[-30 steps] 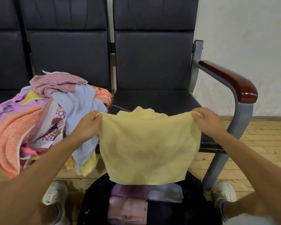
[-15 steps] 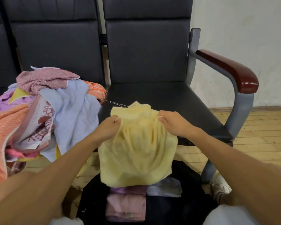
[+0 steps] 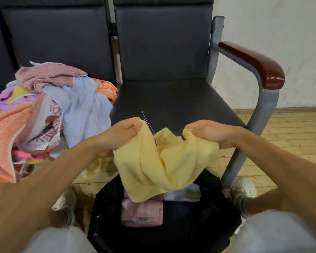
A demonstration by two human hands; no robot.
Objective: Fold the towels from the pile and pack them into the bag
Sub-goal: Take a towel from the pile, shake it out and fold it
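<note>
A pale yellow towel [image 3: 161, 165] hangs crumpled between my hands, above the front edge of the dark seat. My left hand [image 3: 120, 133] pinches its upper left corner. My right hand [image 3: 210, 132] grips its upper right corner. The towel's lower part droops over an open black bag [image 3: 190, 225] on the floor between my feet. Inside the bag lie a folded pink towel [image 3: 142, 212] and a pale lilac one [image 3: 184, 194]. The pile of towels [image 3: 49, 110], pink, blue, orange and patterned, covers the seat to the left.
A row of dark padded chairs [image 3: 164, 99] stands ahead, the right one with a grey frame and a red-brown armrest [image 3: 254, 63]. My white shoes [image 3: 244, 187] flank the bag on the wooden floor. A white wall rises at the right.
The towel was stretched flat between my hands, then my hands came together. Now they have parted a little and dropped lower, and the towel sags crumpled over the bag.
</note>
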